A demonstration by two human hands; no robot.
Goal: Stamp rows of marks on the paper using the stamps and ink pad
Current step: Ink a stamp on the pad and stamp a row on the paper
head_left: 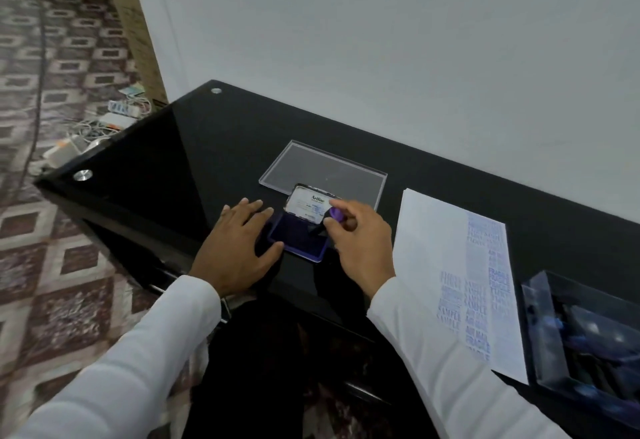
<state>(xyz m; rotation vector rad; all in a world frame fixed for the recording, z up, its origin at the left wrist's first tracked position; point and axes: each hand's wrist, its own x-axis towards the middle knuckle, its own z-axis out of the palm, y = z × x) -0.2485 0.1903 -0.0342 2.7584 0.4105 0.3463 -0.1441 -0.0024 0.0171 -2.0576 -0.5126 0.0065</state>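
An open ink pad [296, 236] with a dark violet pad and a raised lid lies on the black glass table [180, 161]. My right hand [360, 241] pinches a stamp [330, 219] with a purple handle, whose black base rests on the pad's right side. My left hand [239, 243] lies flat with straight fingers against the pad's left edge. To the right lies a white paper [426, 258] that bears rows of blue and violet marks on its right half.
A clear plastic lid [325, 170] lies behind the ink pad. At the right edge stands a clear box [540, 328] holding several more stamps. The wall runs close behind the table. Cables and adapters lie on the patterned floor to the left.
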